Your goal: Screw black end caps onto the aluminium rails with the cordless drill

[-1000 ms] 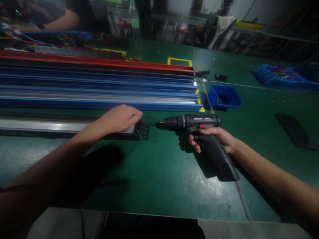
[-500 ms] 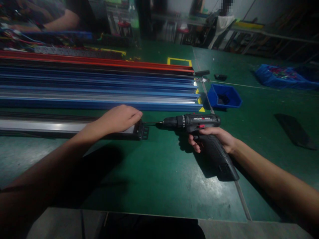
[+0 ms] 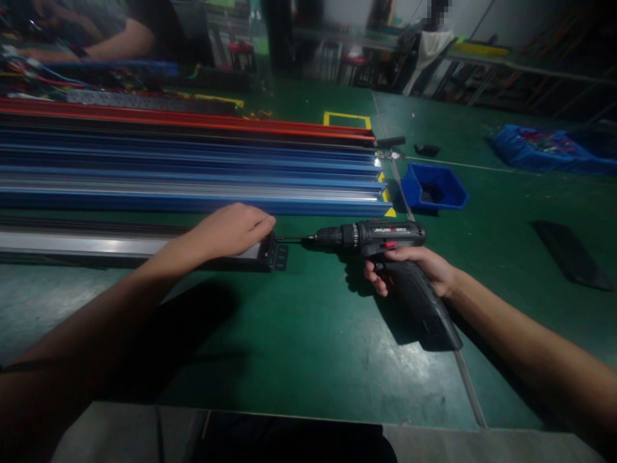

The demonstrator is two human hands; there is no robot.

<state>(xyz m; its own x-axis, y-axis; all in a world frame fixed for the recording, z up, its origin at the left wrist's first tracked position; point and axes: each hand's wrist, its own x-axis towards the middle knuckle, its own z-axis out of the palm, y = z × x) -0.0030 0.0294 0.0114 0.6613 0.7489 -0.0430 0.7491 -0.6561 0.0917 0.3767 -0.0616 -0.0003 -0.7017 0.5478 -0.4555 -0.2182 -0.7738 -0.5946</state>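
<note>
My right hand (image 3: 414,267) is wrapped round the grip of a black cordless drill (image 3: 395,235), which lies level and points left. Its long thin bit (image 3: 292,239) reaches the end of a long black and silver metal profile (image 3: 110,244). A black end cap (image 3: 267,252) closes that end, and a slotted bracket (image 3: 281,258) sticks out from it. Over the profile near this end lies my left hand (image 3: 236,228), its fingers curled round the far side and partly hidden. The bit's tip meets the cap just beside my left thumb.
Behind the profile lie several blue profiles (image 3: 193,173) and a red one (image 3: 193,117). A blue bin (image 3: 450,190) with dark parts stands past their ends. A flat black piece (image 3: 571,254) rests at the right. A co-worker's arm (image 3: 120,42) shows at the upper left.
</note>
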